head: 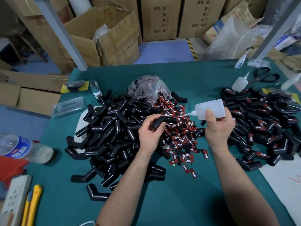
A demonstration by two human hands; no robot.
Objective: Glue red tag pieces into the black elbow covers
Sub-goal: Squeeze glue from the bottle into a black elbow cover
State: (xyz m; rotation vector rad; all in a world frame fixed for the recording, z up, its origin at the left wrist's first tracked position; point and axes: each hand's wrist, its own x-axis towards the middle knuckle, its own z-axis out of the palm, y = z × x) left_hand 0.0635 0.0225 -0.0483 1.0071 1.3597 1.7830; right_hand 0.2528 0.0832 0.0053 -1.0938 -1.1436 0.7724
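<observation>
The left hand (150,132) is curled round one black elbow cover (160,123), pinching it between thumb and fingertips. The bend of the cover sits just above the knuckles, and one open end points down toward the palm. The right hand (218,126) is wrapped round a white glue bottle (210,110), with the thumb pressed flat on its front. The bottle lies on its side with the thin nozzle (187,113) reaching leftward toward the cover. The tip comes very near the cover's far arm; whether it touches I cannot tell from here.

Between the two hands, and spread toward the person, lies a heap of red tags (180,139) with white lettering. Beyond the left hand's fingers a clear plastic bag (149,88) lies over the far end of that heap. On the outer side of the left hand is a big pile of bare covers (110,132), all black. On the outer side of the right hand is a second pile, of tagged covers (260,124), many showing a red tag on one arm. All of it rests on a green bench (179,201).

Far beyond the right hand are black scissors (262,76) and a spare squeeze bottle (239,83). Well off to the left of the left hand, at the bench edge, lie a water bottle (17,147), a yellow knife (35,198) and a white power strip (14,201). Cardboard boxes (114,35) stand on the floor behind the bench.
</observation>
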